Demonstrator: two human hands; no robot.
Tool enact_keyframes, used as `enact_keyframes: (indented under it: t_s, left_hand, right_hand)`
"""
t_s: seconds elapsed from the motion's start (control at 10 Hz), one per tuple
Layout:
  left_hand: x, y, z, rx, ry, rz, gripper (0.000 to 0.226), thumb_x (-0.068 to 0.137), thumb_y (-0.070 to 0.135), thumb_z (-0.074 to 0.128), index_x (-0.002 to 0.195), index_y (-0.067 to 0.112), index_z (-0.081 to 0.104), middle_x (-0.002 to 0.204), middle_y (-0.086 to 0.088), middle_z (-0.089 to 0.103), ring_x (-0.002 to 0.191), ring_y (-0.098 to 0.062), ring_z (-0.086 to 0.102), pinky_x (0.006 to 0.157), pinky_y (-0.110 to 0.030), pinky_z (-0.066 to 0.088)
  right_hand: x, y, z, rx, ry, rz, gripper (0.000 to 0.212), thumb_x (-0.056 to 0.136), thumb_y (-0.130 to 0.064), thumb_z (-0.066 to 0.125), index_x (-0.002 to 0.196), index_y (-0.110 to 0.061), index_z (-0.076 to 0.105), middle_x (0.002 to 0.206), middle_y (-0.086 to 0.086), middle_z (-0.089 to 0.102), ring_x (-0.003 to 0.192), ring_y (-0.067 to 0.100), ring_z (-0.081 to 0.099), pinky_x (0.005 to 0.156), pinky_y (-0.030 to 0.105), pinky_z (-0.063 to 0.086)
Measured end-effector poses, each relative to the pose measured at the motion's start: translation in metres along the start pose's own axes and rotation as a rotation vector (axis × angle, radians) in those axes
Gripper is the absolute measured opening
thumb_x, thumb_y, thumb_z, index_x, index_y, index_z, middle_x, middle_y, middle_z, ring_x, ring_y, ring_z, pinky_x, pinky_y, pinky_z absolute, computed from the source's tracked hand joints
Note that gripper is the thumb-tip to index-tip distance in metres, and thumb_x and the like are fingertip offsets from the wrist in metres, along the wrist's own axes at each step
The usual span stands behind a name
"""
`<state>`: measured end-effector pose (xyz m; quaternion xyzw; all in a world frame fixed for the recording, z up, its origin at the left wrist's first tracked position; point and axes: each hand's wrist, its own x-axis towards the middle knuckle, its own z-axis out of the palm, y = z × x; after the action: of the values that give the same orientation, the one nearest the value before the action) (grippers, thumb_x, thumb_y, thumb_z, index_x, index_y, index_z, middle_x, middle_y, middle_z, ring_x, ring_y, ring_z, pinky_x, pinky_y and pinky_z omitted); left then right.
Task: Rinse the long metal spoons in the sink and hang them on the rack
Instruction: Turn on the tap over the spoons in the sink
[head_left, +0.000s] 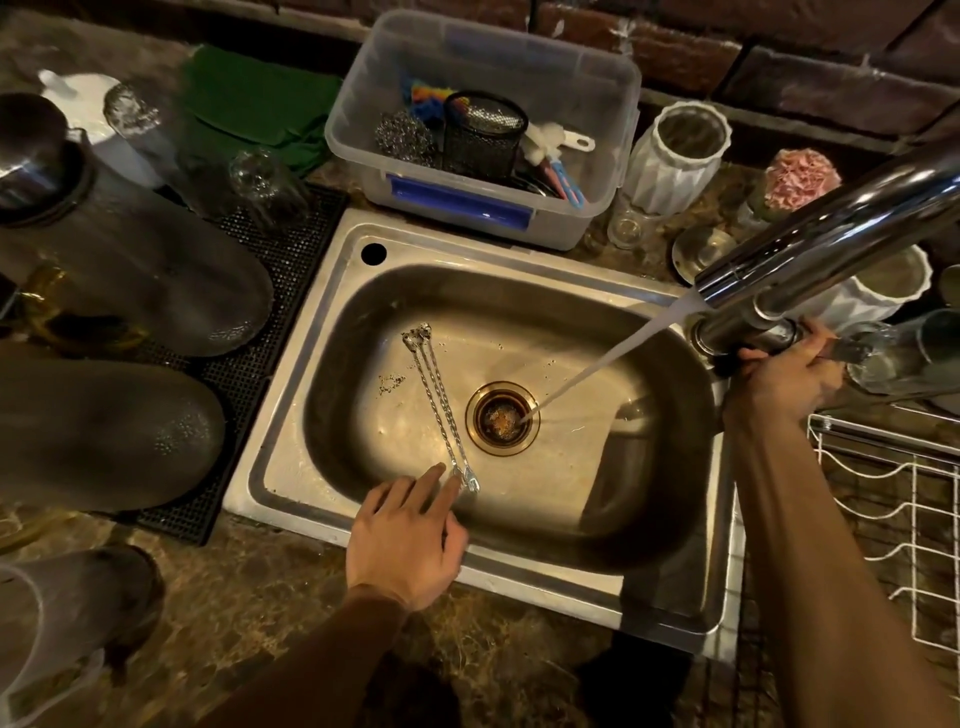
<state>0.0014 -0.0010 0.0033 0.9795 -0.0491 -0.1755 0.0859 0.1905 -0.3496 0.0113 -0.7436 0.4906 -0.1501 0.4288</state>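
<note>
Long metal spoons lie in sink beside drain, left hand spread touching their ends, right hand gripping faucet base, tub holding scrubbers behind.

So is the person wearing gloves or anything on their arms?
No gloves: the left hand and right hand are both bare. No rings, watch or bracelet show. Both forearms are bare too, with no sleeve in view.
</note>
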Motion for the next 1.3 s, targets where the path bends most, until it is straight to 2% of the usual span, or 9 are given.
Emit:
enact_keyframes:
  t_s: [0.2,0.3,0.4,0.5,0.6,0.7,0.9,1.1,1.3]
  left_hand:
    - [0.0,0.001,0.0,0.012,0.004,-0.004,0.048,0.087,0.042,0.043,0.127,0.029,0.065,0.13,0.003,0.066,0.108,-0.019,0.063,0.09,-0.04,0.048]
    - [0.0,0.001,0.0,0.013,0.002,-0.005,0.048,0.088,0.042,0.042,0.128,0.028,0.064,0.13,0.003,0.066,0.108,-0.019,0.063,0.09,-0.04,0.048]
    - [0.0,0.001,-0.002,0.007,-0.006,-0.002,0.049,0.089,0.043,0.04,0.13,0.029,0.063,0.131,0.003,0.065,0.11,-0.019,0.063,0.091,-0.04,0.049]
    - [0.0,0.001,-0.003,0.006,-0.02,0.006,0.05,0.09,0.044,0.04,0.132,0.029,0.062,0.132,0.004,0.065,0.111,-0.017,0.062,0.093,-0.039,0.048]
    - [0.0,0.002,-0.003,0.005,-0.015,0.008,0.049,0.089,0.043,0.041,0.13,0.028,0.063,0.131,0.004,0.065,0.11,-0.017,0.063,0.091,-0.039,0.048]
    - [-0.001,0.002,-0.004,-0.007,-0.006,0.014,0.049,0.089,0.043,0.041,0.13,0.028,0.062,0.132,0.004,0.065,0.11,-0.018,0.062,0.091,-0.04,0.048]
    - [-0.001,0.001,-0.003,-0.066,0.043,0.027,0.045,0.087,0.041,0.047,0.127,0.029,0.063,0.129,0.004,0.066,0.105,-0.018,0.063,0.087,-0.039,0.048]
    - [-0.001,-0.002,0.002,-0.124,0.091,0.046,0.045,0.09,0.043,0.044,0.133,0.033,0.055,0.139,0.007,0.057,0.115,-0.017,0.057,0.091,-0.039,0.045]
    - [-0.001,-0.004,0.006,-0.16,0.148,0.048,0.051,0.092,0.045,0.04,0.141,0.034,0.045,0.14,0.006,0.053,0.118,-0.015,0.054,0.095,-0.038,0.044]
  right_hand:
    - [0.024,0.019,0.011,0.171,0.098,-0.003,0.028,0.089,-0.056,0.035,0.085,-0.047,0.061,0.121,0.019,0.068,0.111,0.045,0.064,0.092,0.055,0.05]
    - [0.023,0.025,0.011,0.187,0.111,-0.033,0.027,0.079,-0.064,0.033,0.085,-0.061,0.059,0.122,0.009,0.065,0.108,0.029,0.067,0.091,0.048,0.052]
    - [0.014,0.028,0.006,0.231,-0.07,-0.066,0.036,0.067,-0.065,0.029,0.092,-0.09,0.032,0.116,-0.02,0.036,0.085,-0.012,0.051,0.091,0.011,0.043]
    - [0.001,0.008,0.002,0.339,-0.028,-0.021,0.037,0.081,-0.059,0.032,0.109,-0.055,0.056,0.13,0.002,0.056,0.068,0.004,0.056,0.073,0.041,0.052]
    - [-0.007,0.0,0.001,0.268,0.031,-0.024,0.024,0.096,-0.045,0.034,0.111,-0.05,0.052,0.13,0.003,0.056,0.073,0.004,0.056,0.088,0.048,0.053]
    - [-0.008,0.004,0.001,0.241,0.017,-0.025,0.023,0.102,-0.036,0.035,0.117,-0.048,0.047,0.143,0.012,0.051,0.079,0.002,0.057,0.099,0.043,0.052]
    - [-0.009,-0.007,0.006,0.413,0.1,0.021,0.035,0.105,-0.034,0.036,0.126,-0.011,0.053,0.116,0.005,0.057,0.043,-0.008,0.06,0.053,0.018,0.054]
    - [-0.041,-0.025,-0.013,0.514,-0.124,0.109,0.016,0.099,-0.003,0.044,0.093,-0.016,0.051,0.07,-0.001,0.053,0.043,0.001,0.054,0.045,0.02,0.044]
    - [-0.117,0.009,-0.038,0.191,-0.354,0.05,0.038,0.093,0.001,0.048,0.13,-0.004,0.054,0.091,0.01,0.06,0.066,0.015,0.053,0.055,0.024,0.046]
